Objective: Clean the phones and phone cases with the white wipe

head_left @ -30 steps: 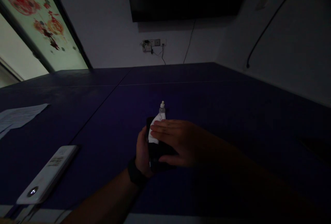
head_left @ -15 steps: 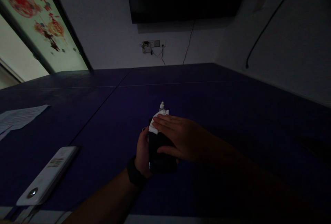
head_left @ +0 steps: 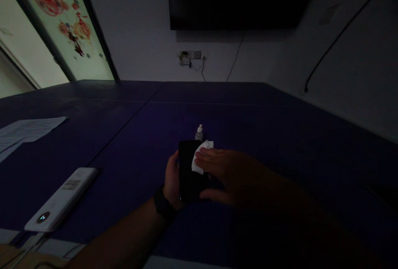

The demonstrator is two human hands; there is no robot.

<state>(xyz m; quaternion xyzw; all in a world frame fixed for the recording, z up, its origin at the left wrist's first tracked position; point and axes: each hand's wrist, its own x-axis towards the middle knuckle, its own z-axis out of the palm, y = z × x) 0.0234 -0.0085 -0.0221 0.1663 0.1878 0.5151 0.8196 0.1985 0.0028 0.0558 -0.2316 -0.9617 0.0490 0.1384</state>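
Cloth (head_left: pixel 199 165) slid rightward across device (head_left: pixel 188 180), left grip (head_left: pixel 171 181) clasping its edge, right grip (head_left: pixel 222 171) flat.

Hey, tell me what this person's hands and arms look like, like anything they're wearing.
Both the left hand and right hand are gloveless. A wide, dark band circles the left wrist; whether it's a watch is unclear. No sleeve shows on the left forearm; the right forearm fades into shadow.

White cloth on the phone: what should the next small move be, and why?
Probably slide the cloth left: the right hand has it over the upper right of the phone, whose left side shows bare, and the left hand holds the phone.
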